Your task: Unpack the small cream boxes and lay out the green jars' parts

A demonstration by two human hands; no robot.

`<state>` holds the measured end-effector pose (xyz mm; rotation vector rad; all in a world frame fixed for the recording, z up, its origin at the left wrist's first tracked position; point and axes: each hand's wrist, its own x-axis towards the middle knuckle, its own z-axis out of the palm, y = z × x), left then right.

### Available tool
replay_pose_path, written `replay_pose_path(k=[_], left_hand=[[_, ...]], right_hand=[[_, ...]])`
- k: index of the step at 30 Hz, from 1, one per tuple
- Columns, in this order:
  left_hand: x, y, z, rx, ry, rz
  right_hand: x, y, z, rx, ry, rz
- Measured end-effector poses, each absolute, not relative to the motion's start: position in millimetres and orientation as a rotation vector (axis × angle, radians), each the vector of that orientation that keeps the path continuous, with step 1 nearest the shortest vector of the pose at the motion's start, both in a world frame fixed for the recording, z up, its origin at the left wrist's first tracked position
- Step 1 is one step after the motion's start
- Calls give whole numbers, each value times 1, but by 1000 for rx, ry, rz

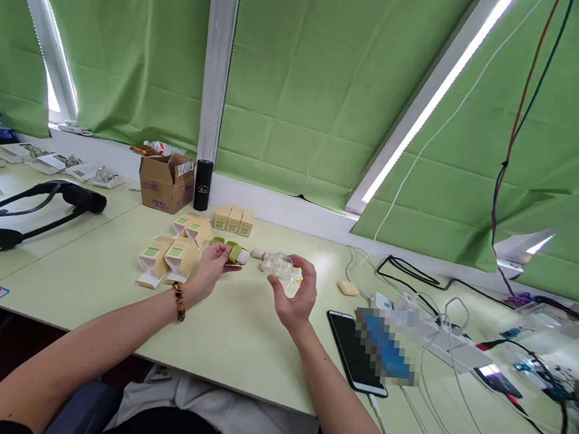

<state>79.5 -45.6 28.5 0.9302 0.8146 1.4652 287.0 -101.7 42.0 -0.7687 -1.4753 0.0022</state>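
My left hand (214, 264), with a beaded bracelet on the wrist, is closed on a small green-and-white item (237, 254) whose exact kind I cannot make out. To its right, my right hand (297, 294) grips a clear plastic container (277, 265) between thumb and fingers, just above the table. A small pale pink-white piece (258, 253) shows between the two hands. Behind my left fingers lies another green piece (219, 241), partly hidden. Opened small cartons with green labels (181, 256) stand left of my left hand, and closed cartons (234, 220) sit in a row behind.
A cardboard box (166, 184) and a black tumbler (202, 185) stand by the wall. Black headgear (70, 200) lies at left. On the right are a phone (356, 353), a cream-coloured piece (349, 288), a power strip (452, 347) and tangled cables (410, 270).
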Motion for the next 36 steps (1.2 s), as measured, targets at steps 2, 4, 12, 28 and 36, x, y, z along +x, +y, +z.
replay_pose_path(k=[2, 4, 12, 28, 36], left_hand=[[79, -46, 29, 923, 820, 1462], [78, -46, 30, 925, 818, 1454], [78, -47, 30, 931, 818, 1446], [81, -49, 30, 922, 814, 1442], [81, -50, 32, 927, 825, 1439]], right_hand=[[288, -98, 47, -822, -1392, 148], [294, -92, 51, -875, -1318, 279], [357, -75, 69, -1135, -1448, 414], [350, -56, 15, -1539, -2022, -396], [347, -57, 14, -1772, -2065, -457]])
